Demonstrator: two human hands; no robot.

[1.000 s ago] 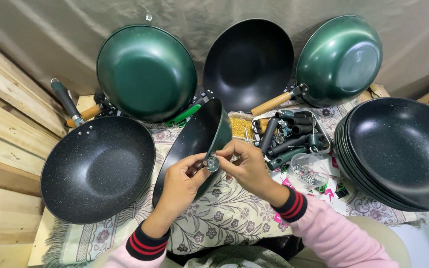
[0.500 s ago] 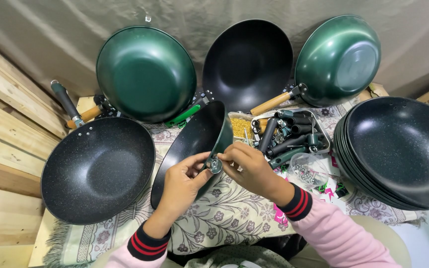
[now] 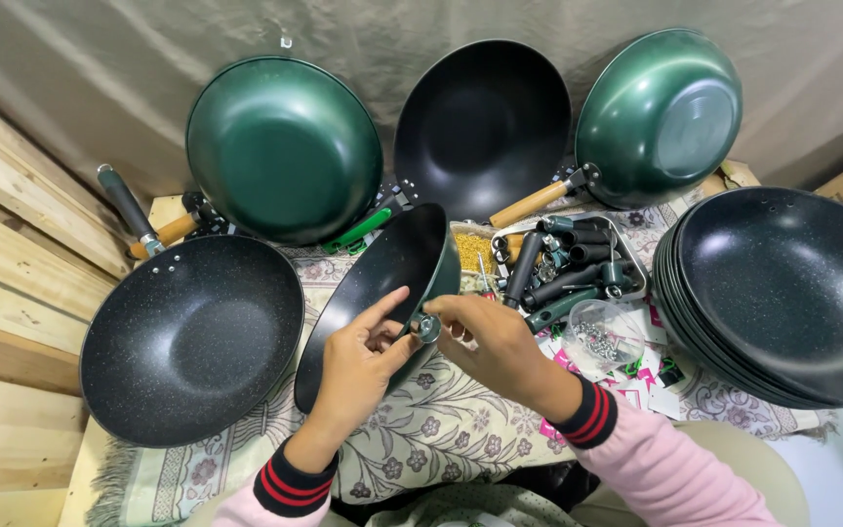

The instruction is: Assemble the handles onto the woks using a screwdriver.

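Tilted green wok (image 3: 397,283) at table centre over floral cloth (image 3: 441,429), left hand (image 3: 358,366) gripping its rim, index finger extended, right hand (image 3: 490,342) pinching small metal fitting (image 3: 428,327) against rim, stacked dark woks (image 3: 782,293) right, tray of handles (image 3: 568,268) behind.

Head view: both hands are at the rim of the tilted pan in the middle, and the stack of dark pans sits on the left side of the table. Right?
Not quite. In the head view the stack of dark pans sits on the right side of the table; a single dark pan lies left. Both the left hand and right hand are at the tilted pan rim.
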